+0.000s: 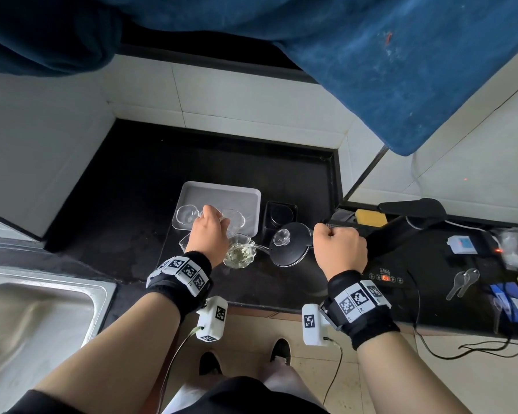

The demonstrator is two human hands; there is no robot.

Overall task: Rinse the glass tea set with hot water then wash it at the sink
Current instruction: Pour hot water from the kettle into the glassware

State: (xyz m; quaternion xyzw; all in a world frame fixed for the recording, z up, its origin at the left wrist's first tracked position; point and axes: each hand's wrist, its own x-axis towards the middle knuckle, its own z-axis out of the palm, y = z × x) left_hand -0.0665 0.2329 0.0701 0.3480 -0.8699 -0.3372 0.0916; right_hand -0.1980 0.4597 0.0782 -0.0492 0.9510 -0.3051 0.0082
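While my right hand [340,249] grips the kettle [293,252] by its handle, the spout points left at the leaf-filled bowl [240,253]. My left hand [208,237] curls over a cup [237,219] on the tray's [222,192] near edge; I cannot tell if it holds it.

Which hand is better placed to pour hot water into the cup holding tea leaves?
Right. The right hand grips the kettle, whose spout points at the leaf-filled cup. The left hand holds a glass cup at the tray.
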